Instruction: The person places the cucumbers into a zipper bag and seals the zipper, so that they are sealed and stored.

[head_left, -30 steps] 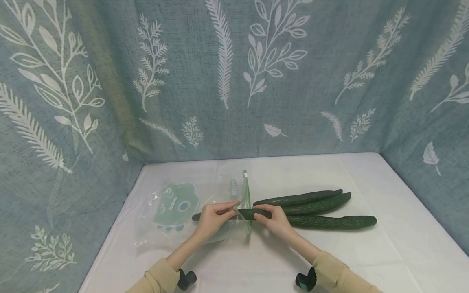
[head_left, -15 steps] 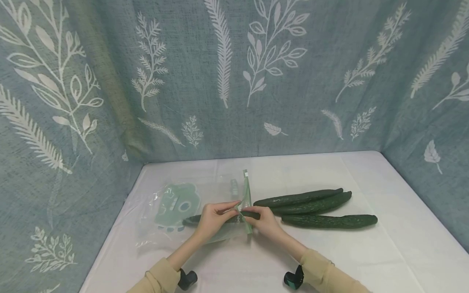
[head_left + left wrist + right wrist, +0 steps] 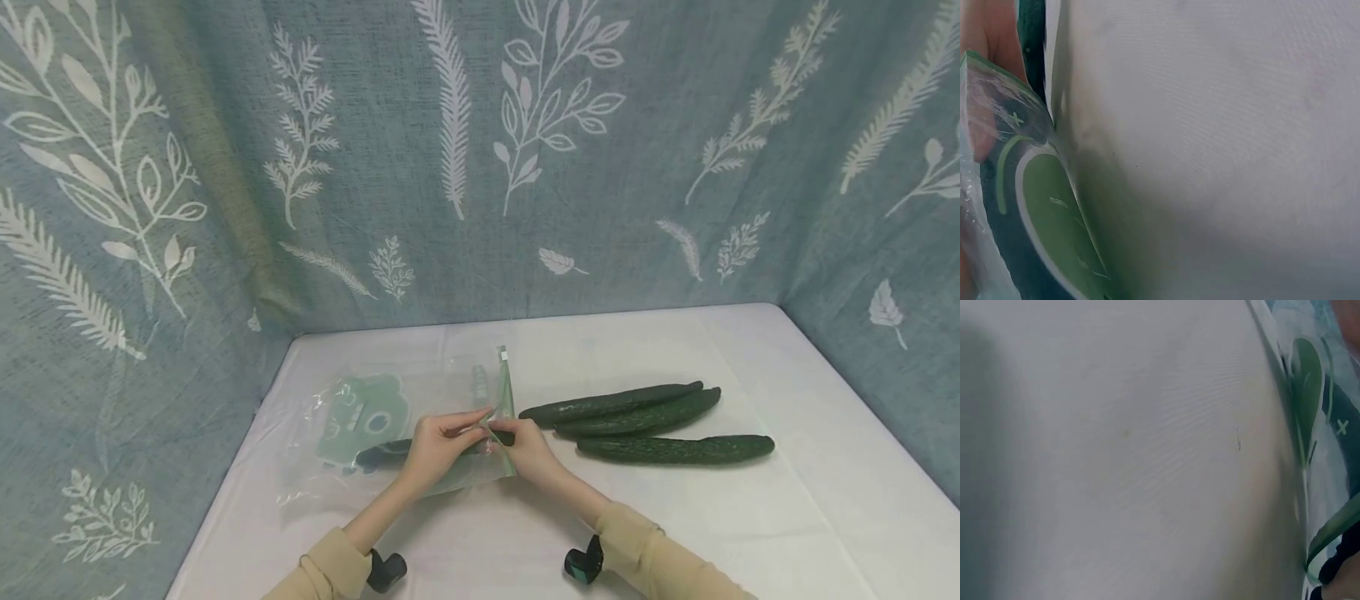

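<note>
A clear zip bag [image 3: 450, 383] with a green edge and a pale green cartoon print lies flat on the left, its mouth facing right. My left hand [image 3: 437, 446] pinches the bag's edge at that mouth. Most of a long dark green cucumber [image 3: 384, 454] is inside, seen through the plastic. My right hand [image 3: 536, 457] holds the cucumber's right end at the opening. In the left wrist view, the bag's printed oval label [image 3: 1050, 206] covers part of the cucumber. The right wrist view shows the green edge strip [image 3: 1335, 522] beside the right fingers [image 3: 1344, 581].
To the right lie three more cucumbers: an upper one [image 3: 611, 403], a second [image 3: 645, 417] against it, and a third [image 3: 675, 450] nearer the front. A white cloth [image 3: 750, 517] covers the table. Patterned blue-green curtains [image 3: 637, 167] stand at the back and sides.
My right hand has moved left to the bag's mouth, pushing the cucumber deeper into the bag. The left hand keeps its hold on the edge.
</note>
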`<state>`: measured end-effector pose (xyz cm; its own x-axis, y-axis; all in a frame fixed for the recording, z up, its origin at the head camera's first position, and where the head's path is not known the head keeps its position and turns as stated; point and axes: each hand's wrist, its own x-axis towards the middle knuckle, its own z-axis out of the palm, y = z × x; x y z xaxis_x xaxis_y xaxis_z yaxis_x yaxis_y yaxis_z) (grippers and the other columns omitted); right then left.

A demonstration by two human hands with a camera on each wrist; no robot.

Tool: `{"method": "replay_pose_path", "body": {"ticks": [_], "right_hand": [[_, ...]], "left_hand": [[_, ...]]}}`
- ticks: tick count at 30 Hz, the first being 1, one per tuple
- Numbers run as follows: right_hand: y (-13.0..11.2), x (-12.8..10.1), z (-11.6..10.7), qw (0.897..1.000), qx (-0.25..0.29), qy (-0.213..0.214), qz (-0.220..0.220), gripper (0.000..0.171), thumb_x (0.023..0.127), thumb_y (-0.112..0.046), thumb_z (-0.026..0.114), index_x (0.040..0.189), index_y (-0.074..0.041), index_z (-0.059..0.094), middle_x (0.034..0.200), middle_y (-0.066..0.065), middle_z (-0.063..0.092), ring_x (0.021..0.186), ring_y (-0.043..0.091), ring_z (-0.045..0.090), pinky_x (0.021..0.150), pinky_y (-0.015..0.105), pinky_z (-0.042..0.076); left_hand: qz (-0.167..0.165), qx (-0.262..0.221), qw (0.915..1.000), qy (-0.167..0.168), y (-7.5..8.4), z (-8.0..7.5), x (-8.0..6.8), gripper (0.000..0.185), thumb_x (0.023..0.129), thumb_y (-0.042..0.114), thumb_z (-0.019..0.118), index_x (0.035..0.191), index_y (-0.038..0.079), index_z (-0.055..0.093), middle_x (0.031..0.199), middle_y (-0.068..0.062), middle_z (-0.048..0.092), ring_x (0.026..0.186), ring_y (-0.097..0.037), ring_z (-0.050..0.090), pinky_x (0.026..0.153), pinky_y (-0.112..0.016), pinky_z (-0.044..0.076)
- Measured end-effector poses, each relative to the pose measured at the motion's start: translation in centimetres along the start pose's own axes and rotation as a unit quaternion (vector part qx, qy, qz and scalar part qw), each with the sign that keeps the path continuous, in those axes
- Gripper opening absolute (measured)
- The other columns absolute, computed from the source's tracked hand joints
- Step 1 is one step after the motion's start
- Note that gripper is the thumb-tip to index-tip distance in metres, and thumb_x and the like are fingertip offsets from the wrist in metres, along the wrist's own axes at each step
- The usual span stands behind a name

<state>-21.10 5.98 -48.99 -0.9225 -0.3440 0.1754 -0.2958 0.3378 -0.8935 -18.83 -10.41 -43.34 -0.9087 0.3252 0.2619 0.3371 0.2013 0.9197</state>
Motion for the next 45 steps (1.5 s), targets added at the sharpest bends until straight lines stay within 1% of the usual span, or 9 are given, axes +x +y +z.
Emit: {"method": "replay_pose_path", "body": {"ticks": [5,11,14,18,24,29,35,43,45], "right_hand": [[-0.1,0.3,0.5,0.998,0.054,-0.034,0.005,0.045,0.076,-0.025,0.068,0.110,0.003,0.060,0.108,0.018,0.062,0.097,0.027,0.062,0.075,0.023,0.053],[-2.1,0.1,0.5,0.992,0.108,-0.061,0.011,0.046,0.077,-0.017,0.067,0.115,0.006,0.055,0.120,0.021,0.054,0.103,0.030,0.058,0.078,0.023,0.052],[-2.1,0.3,0.7,0.990,0.125,-0.066,0.012,0.058,0.076,-0.016,0.066,0.127,0.003,0.045,0.127,0.017,0.049,0.108,0.030,0.055,0.083,0.025,0.050],[-0.5,0.7,1.1,0.992,0.107,-0.067,-0.004,0.066,0.076,-0.018,0.067,0.133,-0.002,0.037,0.132,0.011,0.045,0.117,0.027,0.048,0.095,0.034,0.043],[-0.2,0.5,0.5,0.993,0.054,-0.099,-0.019,0.073,0.073,-0.022,0.070,0.136,-0.007,0.035,0.142,0.010,0.032,0.127,0.030,0.036,0.102,0.051,0.029],[-0.2,0.7,-0.1,0.988,0.025,-0.148,-0.036,0.089,0.069,-0.021,0.074,0.142,-0.014,0.024,0.144,0.006,0.030,0.129,0.025,0.032,0.106,0.052,0.023],[0.3,0.9,-0.6,0.983,-0.037,-0.176,-0.021,0.055,0.071,-0.028,0.072,0.122,-0.017,0.055,0.129,-0.002,0.050,0.121,0.018,0.044,0.103,0.045,0.032],[1.0,0.6,-0.6,0.980,-0.060,-0.187,0.001,0.043,0.074,-0.032,0.069,0.113,-0.015,0.062,0.118,-0.002,0.060,0.109,0.014,0.054,0.095,0.033,0.043],[1.0,0.5,-0.6,0.981,-0.052,-0.187,0.008,0.043,0.075,-0.033,0.069,0.114,-0.016,0.062,0.123,-0.003,0.056,0.113,0.014,0.051,0.098,0.035,0.040]], "left_hand": [[-0.007,0.001,1.0000,0.002,0.0,0.1,0.0,0.027,0.081,0.006,0.063,0.108,-0.001,0.063,0.106,-0.015,0.063,0.098,-0.022,0.061,0.079,-0.024,0.052],[-0.013,0.003,0.9999,0.002,-0.2,0.1,-0.1,0.028,0.082,0.008,0.063,0.109,0.000,0.063,0.108,-0.014,0.062,0.100,-0.021,0.060,0.074,-0.020,0.053],[-0.014,0.003,0.9999,0.004,-0.2,0.1,-0.1,0.027,0.082,0.009,0.063,0.108,0.001,0.063,0.108,-0.014,0.063,0.098,-0.021,0.061,0.071,-0.019,0.053],[-0.009,0.002,0.9999,0.005,-0.3,0.1,-0.1,0.027,0.082,0.008,0.063,0.108,0.001,0.063,0.107,-0.014,0.063,0.099,-0.024,0.060,0.071,-0.017,0.052],[-0.004,0.002,1.0000,-0.003,-0.4,0.1,0.1,0.027,0.081,0.006,0.063,0.107,-0.002,0.063,0.108,-0.017,0.062,0.102,-0.029,0.058,0.082,-0.022,0.050],[-0.013,0.008,0.9999,-0.003,-0.3,0.1,0.1,0.026,0.081,0.006,0.064,0.106,0.000,0.064,0.108,-0.012,0.063,0.103,-0.024,0.059,0.087,-0.026,0.048],[-0.007,0.012,0.9999,0.002,-0.2,0.0,0.1,0.026,0.080,0.006,0.065,0.106,0.000,0.064,0.107,-0.010,0.063,0.101,-0.022,0.060,0.088,-0.032,0.048],[-0.002,0.023,0.9997,0.003,-0.1,-0.2,0.2,0.027,0.080,0.007,0.065,0.106,0.001,0.064,0.105,-0.009,0.064,0.101,-0.020,0.060,0.092,-0.034,0.045],[-0.003,0.022,0.9997,0.004,-0.1,-0.2,0.2,0.026,0.080,0.007,0.065,0.106,0.001,0.065,0.105,-0.009,0.064,0.100,-0.020,0.060,0.092,-0.034,0.045]]}}
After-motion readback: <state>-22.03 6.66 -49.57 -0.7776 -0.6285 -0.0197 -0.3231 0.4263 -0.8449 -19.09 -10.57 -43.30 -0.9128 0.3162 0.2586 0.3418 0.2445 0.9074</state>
